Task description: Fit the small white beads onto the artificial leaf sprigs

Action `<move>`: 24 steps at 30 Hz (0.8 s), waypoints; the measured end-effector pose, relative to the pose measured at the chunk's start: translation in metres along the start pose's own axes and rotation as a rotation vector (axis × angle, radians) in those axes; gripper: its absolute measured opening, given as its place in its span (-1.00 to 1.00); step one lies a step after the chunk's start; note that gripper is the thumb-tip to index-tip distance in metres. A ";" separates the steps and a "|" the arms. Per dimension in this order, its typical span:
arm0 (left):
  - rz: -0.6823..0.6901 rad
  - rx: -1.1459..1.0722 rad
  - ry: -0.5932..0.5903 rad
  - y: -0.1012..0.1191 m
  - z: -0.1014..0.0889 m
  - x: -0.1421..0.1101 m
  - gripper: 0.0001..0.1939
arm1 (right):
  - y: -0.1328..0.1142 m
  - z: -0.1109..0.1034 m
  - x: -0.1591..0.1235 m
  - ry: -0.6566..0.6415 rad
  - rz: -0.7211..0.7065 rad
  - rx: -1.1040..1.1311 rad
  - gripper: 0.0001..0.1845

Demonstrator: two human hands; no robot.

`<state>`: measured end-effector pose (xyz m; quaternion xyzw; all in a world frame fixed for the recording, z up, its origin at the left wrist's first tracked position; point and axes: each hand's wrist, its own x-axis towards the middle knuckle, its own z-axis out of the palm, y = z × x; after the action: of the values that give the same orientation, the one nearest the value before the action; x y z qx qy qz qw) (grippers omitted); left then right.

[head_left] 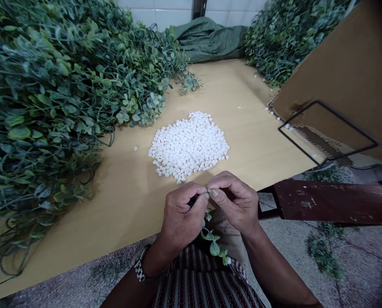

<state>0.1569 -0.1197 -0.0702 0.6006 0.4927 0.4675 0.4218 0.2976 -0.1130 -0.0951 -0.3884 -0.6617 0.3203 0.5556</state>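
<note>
One tan bench point(126, 184) carries most of what is shown, its near edge slanting down toward the near left corner. The larger heap of leafy greenery point(49, 77) fills its left side from the far edge almost to that corner; a brown cardboard sheet point(348, 77) leans at the right edge, and a smaller heap of greenery point(281, 38) occupies the far right corner. A dark red plank point(332, 201) lies beyond the right end of the near edge; a green cloth point(210, 40) is bunched along the far edge. Inward from the near edge is a broad pile of small white pieces point(189, 147). At that edge, the left hand point(183, 214) and right hand point(237, 203) meet, thumb and finger of each pinched together on what appears to be the upper end of a leafy sprig point(214, 249); the fingertips hide which grips what. The sprig hangs below the edge before the lap. A checkered watch point(139, 268) circles the left wrist. One stray white piece point(135, 148) lies left of the pile. As for progress, the sprig seems partly dressed, with whitish bits showing near its top and lower end; the pile suggests that most pieces remain unused, and no finished count can be read. No brand, label or writing is legible.
</note>
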 end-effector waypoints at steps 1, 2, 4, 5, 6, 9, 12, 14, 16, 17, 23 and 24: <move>0.000 0.002 0.008 0.000 0.001 0.000 -0.79 | 0.000 0.000 0.001 -0.003 -0.013 0.004 -0.93; 0.002 0.004 0.016 0.000 0.002 0.000 -0.79 | -0.001 0.000 0.002 -0.007 -0.025 0.011 -0.92; 0.005 0.006 0.034 -0.001 0.003 -0.001 -0.79 | -0.001 0.000 0.004 -0.018 -0.043 0.028 -0.90; 0.003 0.005 0.040 -0.002 0.004 -0.002 -0.79 | -0.001 0.000 0.005 -0.024 -0.046 0.036 -0.90; 0.000 0.002 0.046 -0.002 0.005 -0.003 -0.79 | 0.000 0.000 0.006 -0.027 -0.047 0.043 -0.90; -0.028 -0.006 0.062 -0.002 0.004 -0.004 -0.79 | 0.000 0.000 0.007 -0.031 -0.039 0.062 -0.91; -0.066 -0.057 0.050 -0.001 0.002 -0.002 -0.81 | 0.000 -0.004 0.007 -0.051 0.010 0.088 -0.95; -0.111 -0.148 0.045 0.002 0.001 -0.001 -0.84 | -0.002 -0.010 0.006 -0.037 0.049 0.102 -0.86; -0.195 -0.289 0.098 0.005 0.002 0.000 -0.87 | -0.003 -0.018 0.003 0.041 0.050 0.084 -0.77; -0.241 -0.368 0.149 0.007 0.002 0.000 -0.88 | -0.004 -0.022 0.000 0.076 0.031 0.056 -0.77; -0.334 -0.791 0.348 0.015 0.008 0.005 -0.78 | -0.010 -0.039 -0.021 0.016 -0.058 -0.133 -0.79; -0.317 -0.839 0.372 0.016 0.009 0.007 -0.76 | -0.010 -0.039 -0.025 -0.012 -0.046 -0.143 -0.76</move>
<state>0.1696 -0.1159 -0.0561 0.2024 0.4144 0.6552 0.5983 0.3365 -0.1398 -0.0913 -0.4098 -0.6948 0.2618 0.5299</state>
